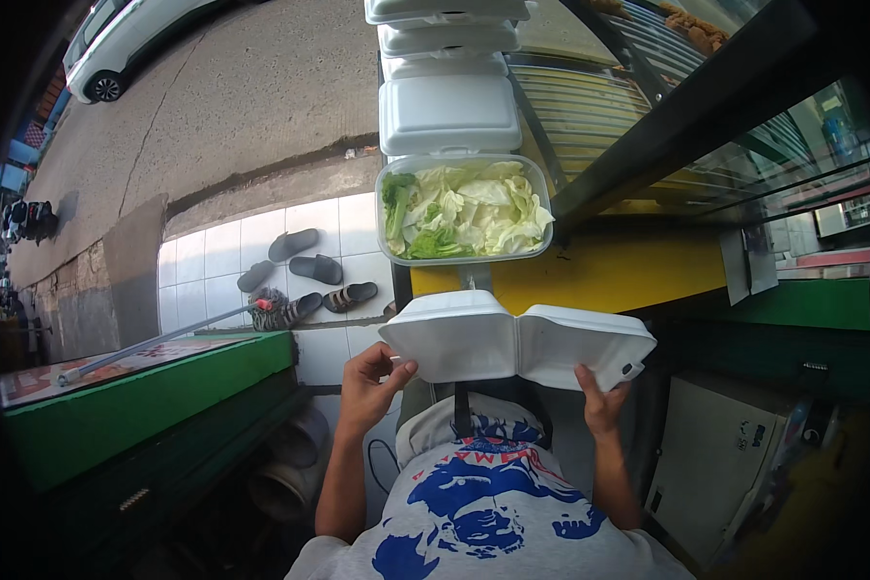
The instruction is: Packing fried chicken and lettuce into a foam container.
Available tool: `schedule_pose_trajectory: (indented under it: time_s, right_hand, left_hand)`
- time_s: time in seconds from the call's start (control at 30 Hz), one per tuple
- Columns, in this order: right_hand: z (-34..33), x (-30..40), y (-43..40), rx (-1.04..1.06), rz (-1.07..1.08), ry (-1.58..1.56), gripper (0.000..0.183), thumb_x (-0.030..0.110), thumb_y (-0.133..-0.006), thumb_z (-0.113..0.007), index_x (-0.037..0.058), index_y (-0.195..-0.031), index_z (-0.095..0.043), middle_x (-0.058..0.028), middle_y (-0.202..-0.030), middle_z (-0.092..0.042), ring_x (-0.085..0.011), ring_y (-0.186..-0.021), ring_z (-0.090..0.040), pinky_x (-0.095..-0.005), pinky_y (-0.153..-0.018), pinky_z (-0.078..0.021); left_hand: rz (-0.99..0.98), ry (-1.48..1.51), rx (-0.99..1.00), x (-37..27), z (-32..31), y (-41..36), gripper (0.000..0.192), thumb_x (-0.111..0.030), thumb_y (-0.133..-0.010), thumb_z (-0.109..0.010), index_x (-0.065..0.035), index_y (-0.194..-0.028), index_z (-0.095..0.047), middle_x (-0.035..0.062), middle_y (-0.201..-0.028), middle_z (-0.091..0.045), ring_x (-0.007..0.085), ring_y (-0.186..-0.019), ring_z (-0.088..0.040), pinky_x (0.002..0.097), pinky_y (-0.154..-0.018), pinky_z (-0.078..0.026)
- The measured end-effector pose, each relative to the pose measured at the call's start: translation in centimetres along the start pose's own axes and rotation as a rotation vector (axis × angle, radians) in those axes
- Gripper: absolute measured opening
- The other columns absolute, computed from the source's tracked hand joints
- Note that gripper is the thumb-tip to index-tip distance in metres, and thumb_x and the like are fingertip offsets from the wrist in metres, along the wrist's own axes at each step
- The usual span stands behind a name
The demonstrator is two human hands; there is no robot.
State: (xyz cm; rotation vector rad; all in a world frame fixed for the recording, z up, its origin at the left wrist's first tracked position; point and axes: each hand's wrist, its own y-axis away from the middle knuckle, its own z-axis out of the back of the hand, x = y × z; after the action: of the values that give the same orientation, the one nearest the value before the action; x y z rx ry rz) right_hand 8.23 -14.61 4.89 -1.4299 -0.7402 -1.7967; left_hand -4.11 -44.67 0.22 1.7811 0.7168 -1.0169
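Observation:
An unfolded white foam clamshell food box (471, 351) is held in front of my body, its two halves spread apart and no food visible in them. My left hand (373, 384) is at its left edge, a small white bit showing by the thumb and forefinger. At the other end, my right hand (603, 402) grips the half with the dark slot, thumb on the inner face. Just beyond the box stands a clear plastic tub (471, 257) of torn lettuce leaves (471, 206). Closed foam boxes (449, 112) are lined up behind the tub.
A yellow counter (594, 272) and a dark-framed display case (667, 138) with wire racks and fried food (696, 29) are at right. A mop (167, 341) lies across the green-edged counter (188, 391) at left. Sandals (315, 270) rest on white tiles.

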Motion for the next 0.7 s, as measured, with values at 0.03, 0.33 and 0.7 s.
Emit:
schedule_pose_trajectory:
  time_s: [0.03, 0.33, 0.7]
  right_hand:
    - [0.6, -0.6, 0.2, -0.074, -0.059, -0.042, 0.029, 0.01, -0.085, -0.068, -0.0047, -0.109, -0.06, -0.0107, -0.099, -0.065, -0.0158, -0.092, -0.06, -0.0285, -0.08, -0.0473]
    - [8.9, 0.4, 2.1, -0.403, -0.035, 0.0, 0.021, 0.014, -0.086, -0.066, -0.0053, -0.094, -0.066, -0.0103, -0.09, -0.067, -0.0156, -0.084, -0.062, -0.0284, -0.074, -0.0476]
    - [26.6, -0.8, 4.9, -0.299, 0.392, 0.366, 0.02, 0.007, -0.078, -0.067, -0.0011, -0.097, -0.068, -0.0115, -0.089, -0.066, -0.0232, -0.079, -0.064, -0.0297, -0.067, -0.0499]
  left_hand:
    - [-0.002, -0.199, 0.025, 0.1, -0.3, -0.2, 0.036, -0.018, -0.077, -0.077, -0.0019, -0.107, -0.063, 0.0013, -0.079, -0.061, 0.0094, -0.07, -0.057, 0.0282, -0.069, -0.049]
    - [-0.328, -0.681, 0.016, -5.1, -10.1, -0.3, 0.074, -0.026, -0.066, -0.084, -0.0066, -0.129, -0.051, 0.0095, -0.1, -0.056, 0.0197, -0.089, -0.056, 0.0344, -0.083, -0.048]
    - [-0.662, -0.635, 0.74, 0.6, -33.0, -1.5, 0.056, -0.016, -0.06, -0.08, -0.0025, -0.111, -0.062, 0.0124, -0.112, -0.065, 0.03, -0.107, -0.06, 0.0379, -0.093, -0.048]
